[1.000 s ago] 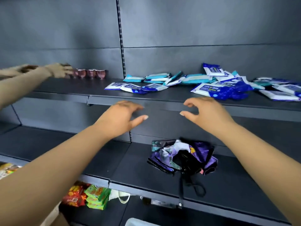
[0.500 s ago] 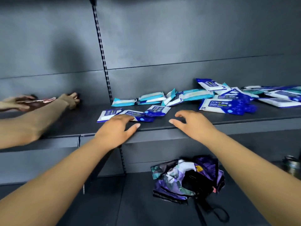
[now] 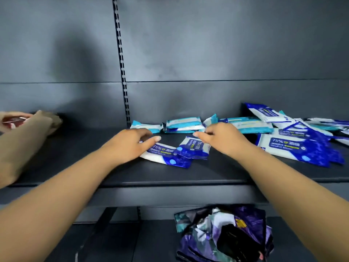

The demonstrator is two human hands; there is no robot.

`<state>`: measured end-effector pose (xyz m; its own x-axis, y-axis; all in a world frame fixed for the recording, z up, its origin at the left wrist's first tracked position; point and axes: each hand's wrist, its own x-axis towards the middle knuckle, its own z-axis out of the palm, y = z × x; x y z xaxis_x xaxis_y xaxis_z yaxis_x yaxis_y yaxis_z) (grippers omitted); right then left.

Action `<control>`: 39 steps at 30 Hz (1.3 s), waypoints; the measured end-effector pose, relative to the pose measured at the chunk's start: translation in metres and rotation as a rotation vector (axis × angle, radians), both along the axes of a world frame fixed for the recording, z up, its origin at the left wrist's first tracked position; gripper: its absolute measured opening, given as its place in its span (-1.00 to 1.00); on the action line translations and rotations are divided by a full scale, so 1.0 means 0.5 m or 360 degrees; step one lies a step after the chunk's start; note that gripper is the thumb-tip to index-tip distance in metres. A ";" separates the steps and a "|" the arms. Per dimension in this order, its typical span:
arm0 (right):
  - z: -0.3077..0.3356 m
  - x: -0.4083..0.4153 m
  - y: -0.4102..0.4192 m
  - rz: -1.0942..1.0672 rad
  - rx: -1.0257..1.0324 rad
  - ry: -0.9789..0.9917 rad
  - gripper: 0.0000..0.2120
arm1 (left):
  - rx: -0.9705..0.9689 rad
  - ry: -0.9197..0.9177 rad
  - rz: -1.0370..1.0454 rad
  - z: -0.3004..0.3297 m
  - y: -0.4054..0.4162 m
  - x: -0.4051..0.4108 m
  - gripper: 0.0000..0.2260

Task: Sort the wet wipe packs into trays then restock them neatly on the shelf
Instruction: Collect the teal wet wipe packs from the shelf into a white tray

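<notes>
Several wet wipe packs lie loose on the dark shelf. Two small blue-and-white packs sit in the middle. My left hand rests on the left end of the nearer blue pack, thumb stretched out over it. My right hand hovers with loosely curled fingers at the top edge of the second blue pack, holding nothing. Teal packs lie in a row behind my hands. Larger blue packs are heaped at the right. No tray is in view.
Another person's sleeved arm reaches across the shelf's far left, its hand holding a small red item. A crumpled purple and black bag lies on the lower shelf. A slotted upright rail divides the back panel.
Both my hands moved forward and up from below the shelf edge onto the shelf, reaching the two small blue packs. The view has closed in on the shelf.
</notes>
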<state>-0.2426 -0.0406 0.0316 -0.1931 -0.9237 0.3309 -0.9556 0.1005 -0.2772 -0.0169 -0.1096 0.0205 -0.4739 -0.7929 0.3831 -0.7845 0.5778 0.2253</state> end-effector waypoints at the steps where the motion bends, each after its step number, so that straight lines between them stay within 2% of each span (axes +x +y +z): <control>1: 0.009 0.000 -0.024 0.0000 0.0006 -0.0022 -0.57 | 0.0015 0.0003 0.0007 0.008 -0.026 -0.002 -0.62; 9: 0.058 -0.019 -0.281 0.0021 0.0067 -0.0285 -0.65 | 0.0308 -0.0294 -0.0073 0.055 -0.323 -0.022 -0.54; 13: 0.042 -0.036 -0.360 0.0060 0.0143 -0.0521 -0.51 | 0.0455 -0.0445 -0.0155 0.050 -0.405 -0.035 -0.52; 16: 0.015 -0.060 -0.386 -0.0006 0.0413 -0.0397 -0.39 | 0.0633 -0.0451 -0.0141 0.056 -0.447 -0.035 -0.48; 18: 0.023 -0.066 -0.385 -0.0085 0.0589 -0.0429 -0.35 | 0.0732 -0.0518 -0.0122 0.057 -0.461 -0.043 -0.44; 22: 0.048 -0.062 -0.387 -0.0113 0.0774 -0.0341 -0.41 | 0.0749 -0.0720 -0.0089 0.051 -0.468 -0.069 -0.48; 25: 0.055 -0.048 -0.389 -0.0161 0.0686 -0.0200 -0.36 | 0.0672 -0.0764 -0.0001 0.056 -0.461 -0.076 -0.44; 28: 0.066 -0.020 -0.379 -0.0162 0.0431 -0.0047 -0.29 | 0.0492 -0.0745 0.0072 0.063 -0.443 -0.071 -0.39; 31: 0.083 -0.003 -0.350 -0.0045 0.0138 -0.0053 -0.46 | 0.0215 -0.0758 0.0181 0.091 -0.404 -0.053 -0.36; 33: 0.104 0.001 -0.306 0.0048 -0.0058 -0.0142 -0.56 | 0.0115 -0.0689 0.0180 0.123 -0.364 -0.037 -0.44; 36: 0.140 -0.008 -0.201 0.0199 -0.0265 -0.0269 -0.66 | 0.0056 -0.0541 0.0055 0.183 -0.259 -0.027 -0.61; 38: 0.154 -0.018 -0.116 0.0314 -0.0312 -0.0482 -0.79 | 0.0082 -0.0451 -0.0045 0.217 -0.173 -0.019 -0.75; 39: 0.158 -0.025 -0.069 0.0354 -0.0323 -0.0595 -0.88 | 0.0114 -0.0409 -0.0087 0.229 -0.126 -0.017 -0.75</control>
<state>-0.2551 -0.0752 0.1106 -0.1381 -0.8799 0.4547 -0.7789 -0.1871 -0.5986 -0.0253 -0.1725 0.1348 -0.5909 -0.7844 0.1884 -0.7895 0.6103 0.0649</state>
